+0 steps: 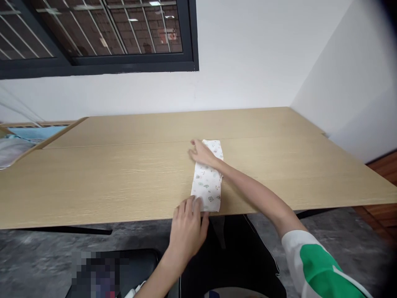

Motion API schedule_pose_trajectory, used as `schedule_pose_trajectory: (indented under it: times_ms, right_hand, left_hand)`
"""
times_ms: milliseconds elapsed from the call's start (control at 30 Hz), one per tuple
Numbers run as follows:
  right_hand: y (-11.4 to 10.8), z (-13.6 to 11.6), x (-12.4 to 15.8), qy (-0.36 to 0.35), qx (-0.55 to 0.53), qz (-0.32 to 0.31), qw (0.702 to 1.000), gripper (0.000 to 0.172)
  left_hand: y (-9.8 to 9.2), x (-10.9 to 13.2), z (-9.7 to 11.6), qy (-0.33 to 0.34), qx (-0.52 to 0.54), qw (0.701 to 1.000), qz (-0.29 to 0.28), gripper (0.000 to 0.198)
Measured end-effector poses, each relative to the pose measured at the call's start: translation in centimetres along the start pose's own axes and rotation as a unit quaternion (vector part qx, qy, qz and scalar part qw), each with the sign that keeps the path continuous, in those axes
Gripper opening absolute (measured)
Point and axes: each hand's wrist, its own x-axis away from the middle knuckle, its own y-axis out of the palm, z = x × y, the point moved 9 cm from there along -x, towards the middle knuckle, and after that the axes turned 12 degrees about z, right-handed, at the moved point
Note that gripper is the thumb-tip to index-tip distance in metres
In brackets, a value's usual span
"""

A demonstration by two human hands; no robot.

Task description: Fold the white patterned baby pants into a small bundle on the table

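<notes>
A folded white cloth [207, 178] with small green and brown prints lies lengthwise on the light wood table [93, 186], its near end at the table's front edge. My right hand [203, 153], reaching in from the right in a white and green sleeve [319, 265], lies on the far end of the cloth with its fingers past the left edge. My left hand [187, 227] comes up from below and holds the near end at the table edge. Its fingers hide part of that end.
A seam crosses the tabletop behind the cloth, and a white wall [347, 70] closes off the far and right sides. A dark-framed window [93, 33] is above. A black chair [232, 260] stands below the front edge, over a grey floor.
</notes>
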Motion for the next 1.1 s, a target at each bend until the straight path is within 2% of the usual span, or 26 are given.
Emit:
schedule_pose_trajectory:
  times_ms: [67,133,200,267,367,467,667,933,1100]
  right_hand:
    - [1.1,-4.4,4.4,-0.123,-0.015,-0.1,0.987,0.066]
    - [1.5,-7.6,9.4,-0.22,-0.028,-0.174,0.959,0.067]
    - [1.2,-9.6,13.9,-0.283,-0.053,-0.215,0.933,0.064]
    - [1.1,-10.2,17.1,-0.321,-0.069,-0.239,0.914,0.062]
    - [1.4,-9.0,19.0,-0.344,-0.053,-0.256,0.902,0.056]
    - [1.9,-6.4,18.0,-0.341,-0.002,-0.239,0.909,0.054]
    - [2.6,-0.4,12.6,-0.296,0.097,-0.193,0.93,0.06]
    - [3.1,7.6,3.9,-0.156,0.167,-0.189,0.955,0.069]
    - [2.3,10.8,0.3,-0.087,0.2,-0.165,0.962,0.073]
  left_hand:
    - [0.5,1.2,1.8,0.025,-0.001,0.999,0.03,0.047]
    - [1.5,2.3,3.1,0.035,-0.012,0.999,0.034,0.053]
    - [2.6,3.0,3.8,0.033,-0.021,0.999,0.02,0.054]
    - [3.4,3.3,4.1,0.033,-0.034,0.999,0.004,0.048]
    - [3.9,3.3,4.3,0.036,-0.056,0.998,-0.013,0.042]
    - [3.9,3.2,4.3,0.025,-0.061,0.998,-0.009,0.048]
    - [3.9,3.3,4.3,0.002,-0.032,0.999,0.013,0.063]
    - [4.1,3.7,4.2,-0.001,-0.016,1.0,-0.002,0.068]
    - [4.2,3.7,4.2,0.006,-0.017,1.0,-0.009,0.073]
